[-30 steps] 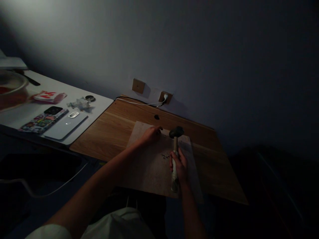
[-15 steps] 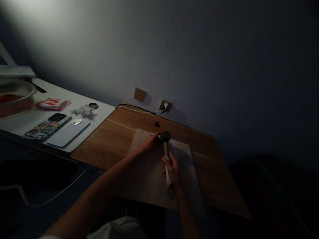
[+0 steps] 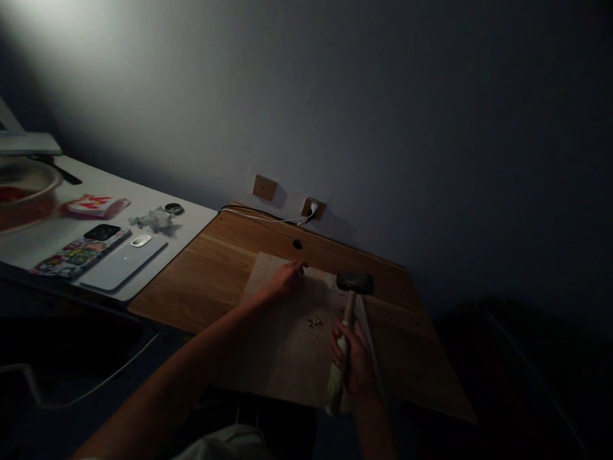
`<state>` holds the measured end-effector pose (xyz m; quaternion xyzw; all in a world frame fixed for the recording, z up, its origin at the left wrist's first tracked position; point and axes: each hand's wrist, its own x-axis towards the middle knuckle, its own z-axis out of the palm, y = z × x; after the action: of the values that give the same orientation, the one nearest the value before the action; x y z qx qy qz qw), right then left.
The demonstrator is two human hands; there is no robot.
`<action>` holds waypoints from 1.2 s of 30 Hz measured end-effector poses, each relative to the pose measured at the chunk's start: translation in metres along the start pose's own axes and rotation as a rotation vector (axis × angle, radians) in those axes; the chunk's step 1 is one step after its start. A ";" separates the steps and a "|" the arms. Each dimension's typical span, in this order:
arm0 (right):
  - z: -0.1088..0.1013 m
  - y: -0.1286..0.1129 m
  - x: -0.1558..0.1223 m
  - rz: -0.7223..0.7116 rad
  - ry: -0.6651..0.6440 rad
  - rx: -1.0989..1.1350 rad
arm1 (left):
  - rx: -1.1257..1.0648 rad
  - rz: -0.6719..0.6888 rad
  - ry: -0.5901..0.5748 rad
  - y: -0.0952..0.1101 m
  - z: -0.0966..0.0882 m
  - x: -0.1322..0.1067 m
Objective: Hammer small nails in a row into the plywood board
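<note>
My right hand (image 3: 354,351) is wrapped round the handle of a mallet (image 3: 348,310). Its dark, barrel-shaped head points away from me, over the far right part of a pale wooden board (image 3: 282,348). Near the board's far edge rests my left hand (image 3: 287,278), its fingers bent together. Whatever they pinch, if anything, is too small and dark to make out. Several small shiny metal pieces (image 3: 315,322), which look like nails or screws, lie on the board between my hands. The mallet head is apart from my left hand.
The board lies on a brown wooden desk (image 3: 191,281). At left, a white table (image 3: 146,201) bears a laptop-like silver slab (image 3: 119,265), a patterned case (image 3: 79,255), crumpled wrapping (image 3: 156,220) and a clear bowl (image 3: 29,204). A white cable (image 3: 268,219) runs to a wall socket (image 3: 313,208).
My right hand has carried the mallet to the right, away from my left hand, and its head has turned sideways. The small metal pieces now show. My left hand stays near the board's far edge.
</note>
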<state>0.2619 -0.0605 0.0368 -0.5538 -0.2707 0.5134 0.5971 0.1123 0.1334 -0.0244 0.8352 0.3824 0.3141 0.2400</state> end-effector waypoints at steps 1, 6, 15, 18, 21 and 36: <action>-0.011 -0.001 -0.001 0.052 -0.005 -0.026 | 0.037 0.030 0.019 0.004 -0.003 -0.001; -0.052 0.007 -0.011 0.126 0.096 -0.265 | 0.209 0.428 -0.181 0.033 -0.010 -0.015; -0.071 0.039 -0.014 0.147 0.145 -0.493 | 0.458 0.781 -0.344 0.069 0.005 -0.027; -0.070 0.044 -0.014 0.158 0.147 -0.463 | 0.471 0.825 -0.333 0.072 0.005 -0.028; -0.068 0.043 -0.015 0.159 0.161 -0.435 | 0.388 0.720 -0.280 0.065 -0.003 -0.024; -0.061 0.032 -0.020 0.091 0.112 -0.446 | 0.089 -0.131 0.044 0.000 -0.022 -0.015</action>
<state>0.3000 -0.1070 -0.0027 -0.7113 -0.3188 0.4357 0.4501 0.0890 0.1247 -0.0148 0.8110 0.4550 0.2989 0.2144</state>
